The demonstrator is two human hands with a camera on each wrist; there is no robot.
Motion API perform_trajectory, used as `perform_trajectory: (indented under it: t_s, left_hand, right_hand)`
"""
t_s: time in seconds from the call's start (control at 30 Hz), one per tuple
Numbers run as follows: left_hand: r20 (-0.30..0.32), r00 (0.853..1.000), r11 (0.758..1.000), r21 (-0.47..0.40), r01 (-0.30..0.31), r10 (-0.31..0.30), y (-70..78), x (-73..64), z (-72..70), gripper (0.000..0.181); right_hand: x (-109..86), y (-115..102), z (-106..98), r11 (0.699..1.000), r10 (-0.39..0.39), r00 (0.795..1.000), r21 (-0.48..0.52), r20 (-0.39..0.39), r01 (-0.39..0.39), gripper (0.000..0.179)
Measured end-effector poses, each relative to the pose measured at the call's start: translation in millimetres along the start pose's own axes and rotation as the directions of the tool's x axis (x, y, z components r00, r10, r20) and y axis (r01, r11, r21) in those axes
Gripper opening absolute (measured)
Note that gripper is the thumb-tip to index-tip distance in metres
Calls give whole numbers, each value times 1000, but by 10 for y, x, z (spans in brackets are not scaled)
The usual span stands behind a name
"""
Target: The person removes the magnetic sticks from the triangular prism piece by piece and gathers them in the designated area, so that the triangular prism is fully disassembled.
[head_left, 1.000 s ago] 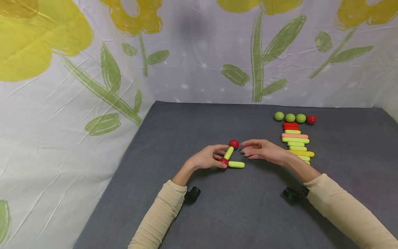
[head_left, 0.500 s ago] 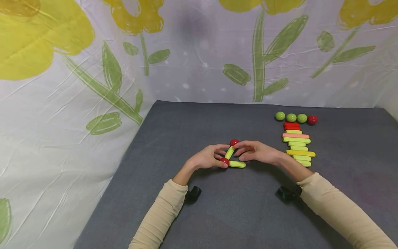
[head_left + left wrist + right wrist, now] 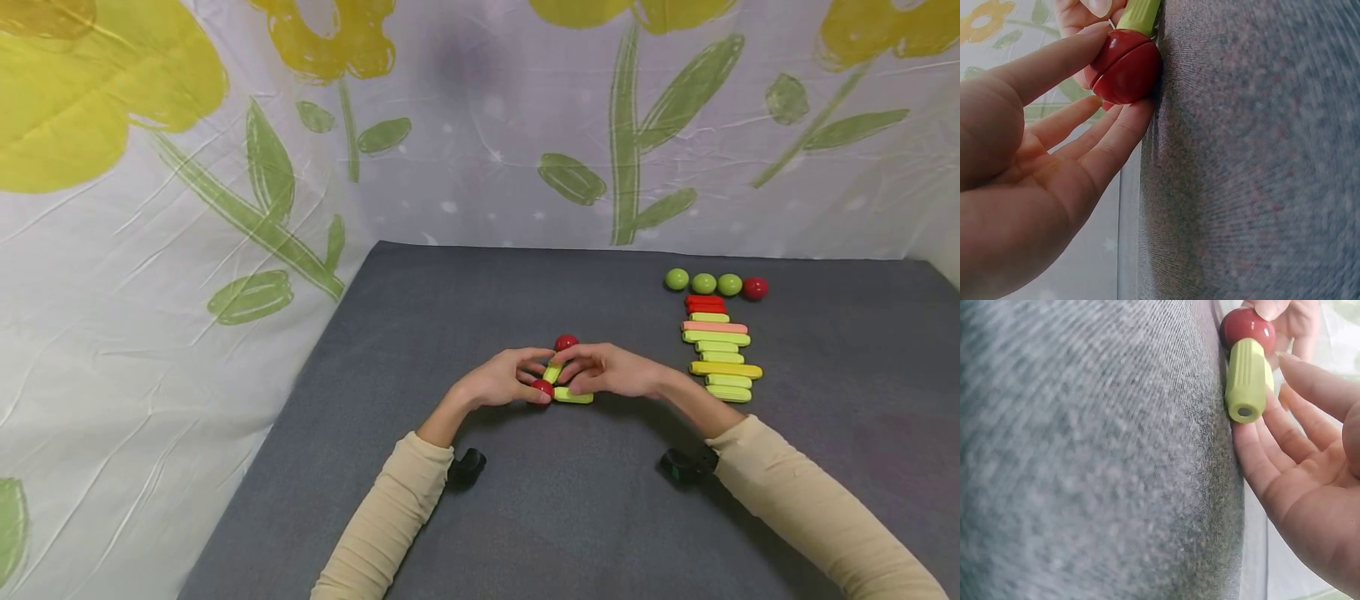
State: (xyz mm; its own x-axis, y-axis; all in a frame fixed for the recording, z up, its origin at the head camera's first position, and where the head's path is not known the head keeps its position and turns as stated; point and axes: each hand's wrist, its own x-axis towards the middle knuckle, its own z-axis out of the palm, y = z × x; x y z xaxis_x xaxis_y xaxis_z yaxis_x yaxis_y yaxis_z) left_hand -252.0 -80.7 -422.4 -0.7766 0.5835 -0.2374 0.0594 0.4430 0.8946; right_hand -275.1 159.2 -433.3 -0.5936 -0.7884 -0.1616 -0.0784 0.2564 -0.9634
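Observation:
In the head view, two red balls and two yellow-green magnetic rods form an angled piece on the dark table. My left hand point(image 3: 498, 379) holds the near red ball point(image 3: 1125, 65), thumb on one side and fingers on the other. One rod point(image 3: 1246, 381) points right from that ball, its end showing a metal disc. A second rod point(image 3: 553, 371) slants up to the far red ball point(image 3: 566, 342). My right hand point(image 3: 611, 370) reaches over the rods with loosely bent fingers. Its thumb stands apart from the right-pointing rod, with other fingertips behind it in the right wrist view.
To the right lies a column of rods in red, pink, yellow and yellow-green point(image 3: 716, 339). Behind it sit three green balls point(image 3: 703, 284) and another red ball point(image 3: 755, 288) in a row. A flower-printed cloth point(image 3: 480, 125) hangs behind the dark table point(image 3: 570, 517).
My right hand has moved left and slightly down, from beside the far red ball to over the two rods. The left hand keeps its hold on the near red ball.

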Motion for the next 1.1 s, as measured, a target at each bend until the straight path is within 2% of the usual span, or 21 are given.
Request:
perform_trajectory:
  t_s: [0.13, 0.37, 0.67, 1.1]
  left_hand:
    - [-7, 1000, 1000, 2, 6, -6, 0, 3, 2, 69]
    - [-8, 1000, 1000, 13, 11, -11, -3, 13, 12, 69]
    - [-2, 1000, 1000, 21, 12, -12, -14, 23, 5, 70]
    - [10, 1000, 1000, -8, 12, -12, -10, 23, 9, 69]
  right_hand:
    - [10, -7, 10, 1000, -10, 1000, -11, 21, 11, 49]
    - [38, -10, 19, 996, -71, 993, -39, 98, 75, 55]
    - [45, 27, 5, 986, -107, 987, -114, 119, 120, 56]
    - [74, 25, -63, 989, -76, 982, -111, 171, 96, 49]
